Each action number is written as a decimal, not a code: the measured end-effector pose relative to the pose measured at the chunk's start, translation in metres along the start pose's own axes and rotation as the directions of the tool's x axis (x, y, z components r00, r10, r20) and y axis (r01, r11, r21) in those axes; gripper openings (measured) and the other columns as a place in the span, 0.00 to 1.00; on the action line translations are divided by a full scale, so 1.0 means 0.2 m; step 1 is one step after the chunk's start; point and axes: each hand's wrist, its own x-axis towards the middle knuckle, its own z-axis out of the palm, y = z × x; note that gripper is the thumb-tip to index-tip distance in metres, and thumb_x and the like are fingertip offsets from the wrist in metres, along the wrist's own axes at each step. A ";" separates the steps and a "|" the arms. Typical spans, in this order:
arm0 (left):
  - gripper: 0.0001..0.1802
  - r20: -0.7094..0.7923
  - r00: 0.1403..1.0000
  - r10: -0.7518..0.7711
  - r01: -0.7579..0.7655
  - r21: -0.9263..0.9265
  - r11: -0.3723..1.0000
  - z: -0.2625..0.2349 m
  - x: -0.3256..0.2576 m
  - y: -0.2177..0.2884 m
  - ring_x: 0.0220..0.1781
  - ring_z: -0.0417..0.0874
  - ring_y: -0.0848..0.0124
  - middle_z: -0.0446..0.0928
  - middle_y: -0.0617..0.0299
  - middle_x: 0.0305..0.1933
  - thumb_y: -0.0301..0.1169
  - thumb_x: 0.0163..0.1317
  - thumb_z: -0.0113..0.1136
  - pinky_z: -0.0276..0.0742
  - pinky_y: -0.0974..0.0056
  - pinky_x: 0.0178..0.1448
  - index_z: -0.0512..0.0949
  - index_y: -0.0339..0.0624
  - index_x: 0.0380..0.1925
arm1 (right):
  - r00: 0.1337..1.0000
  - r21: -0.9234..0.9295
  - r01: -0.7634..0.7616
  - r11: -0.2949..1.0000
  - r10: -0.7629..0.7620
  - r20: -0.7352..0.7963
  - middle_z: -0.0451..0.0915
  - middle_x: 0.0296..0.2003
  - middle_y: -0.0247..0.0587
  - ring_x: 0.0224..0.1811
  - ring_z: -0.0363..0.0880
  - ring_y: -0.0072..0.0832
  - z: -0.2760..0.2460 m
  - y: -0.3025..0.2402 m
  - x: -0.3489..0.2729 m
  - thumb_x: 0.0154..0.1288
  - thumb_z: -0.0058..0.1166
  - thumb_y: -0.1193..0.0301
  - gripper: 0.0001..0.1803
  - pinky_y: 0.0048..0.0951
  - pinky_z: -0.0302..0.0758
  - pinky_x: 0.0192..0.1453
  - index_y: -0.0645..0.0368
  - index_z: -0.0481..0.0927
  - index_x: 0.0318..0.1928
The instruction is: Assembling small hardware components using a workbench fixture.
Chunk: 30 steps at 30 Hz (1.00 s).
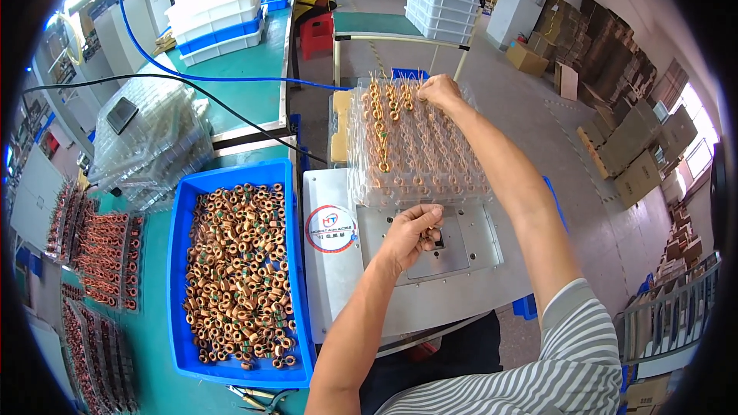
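Note:
My left hand (413, 237) is closed above the metal plate (480, 242) of the bench in front of me. Small copper-coloured pieces that look like ring coils show between its curled fingers. My right hand (440, 92) reaches to the far edge of a stack of clear plastic trays (419, 177). Its fingers are pinched together at the top tray, and what they hold is hidden. Several copper-wound ring coils (383, 165) with upright wire leads sit in the top tray, mostly in its left and far part.
A blue bin (178, 277) full of loose ring coils stands to the left. Beyond it are stacked clear trays (154, 138) with a dark phone-like device on top. Filled coil trays (108, 250) lie at far left. Blue and black cables hang across. Pliers (265, 401) lie at the near edge.

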 end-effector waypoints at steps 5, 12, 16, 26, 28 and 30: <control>0.12 0.059 0.998 -0.006 0.007 -0.015 1.000 0.00 -0.03 0.00 0.26 0.76 0.79 0.76 0.66 0.32 0.35 0.65 0.63 0.66 0.75 0.21 0.77 0.40 0.44 | 0.987 0.174 0.025 0.984 0.003 -0.159 0.86 0.30 0.45 0.35 0.85 0.37 -0.04 -0.03 -0.08 0.45 0.65 0.63 0.10 0.35 0.80 0.43 0.53 0.87 0.27; 0.14 0.098 0.994 0.042 -0.048 0.060 0.997 0.01 -0.12 0.03 0.26 0.76 0.79 0.76 0.65 0.32 0.35 0.65 0.63 0.63 0.76 0.20 0.76 0.39 0.46 | 0.978 0.691 0.189 0.698 -0.200 -0.064 0.78 0.25 0.36 0.23 0.75 0.20 -0.24 -0.10 -0.62 0.63 0.55 0.73 0.06 0.21 0.71 0.26 0.64 0.77 0.37; 0.14 0.111 0.982 0.152 -0.150 -0.034 0.988 -0.05 -0.18 0.03 0.26 0.75 0.79 0.76 0.65 0.33 0.36 0.65 0.62 0.63 0.76 0.20 0.76 0.39 0.45 | 0.971 0.800 0.087 0.594 -0.230 0.065 0.78 0.28 0.34 0.28 0.76 0.19 -0.25 -0.05 -1.13 0.67 0.56 0.70 0.08 0.20 0.72 0.31 0.63 0.78 0.41; 0.29 -0.293 0.640 0.710 -0.359 -0.931 -0.062 -0.28 -0.68 0.25 0.51 0.78 0.59 0.75 0.50 0.50 0.44 0.63 0.62 0.79 0.54 0.58 0.67 0.33 0.54 | 0.917 0.893 -0.249 0.374 -0.207 0.342 0.79 0.31 0.36 0.29 0.78 0.20 -0.26 0.13 -1.78 0.67 0.58 0.72 0.08 0.21 0.76 0.31 0.62 0.78 0.42; 0.48 -0.502 0.575 0.646 -0.538 -0.827 -0.163 -0.14 -0.82 0.23 0.61 0.73 0.52 0.69 0.44 0.61 0.50 0.59 0.66 0.73 0.45 0.65 0.51 0.38 0.68 | 0.916 0.913 -0.253 0.321 -0.223 0.332 0.79 0.31 0.35 0.29 0.78 0.20 -0.26 0.15 -1.83 0.67 0.58 0.71 0.08 0.21 0.77 0.31 0.63 0.78 0.42; 0.62 -0.477 0.569 0.670 -0.621 -0.784 -0.031 -0.09 -0.83 0.16 0.66 0.69 0.50 0.61 0.46 0.70 0.53 0.57 0.66 0.68 0.39 0.68 0.29 0.53 0.75 | 0.917 0.934 -0.247 0.256 -0.249 0.311 0.79 0.31 0.35 0.30 0.78 0.20 -0.26 0.17 -1.88 0.67 0.60 0.71 0.09 0.22 0.77 0.32 0.63 0.78 0.42</control>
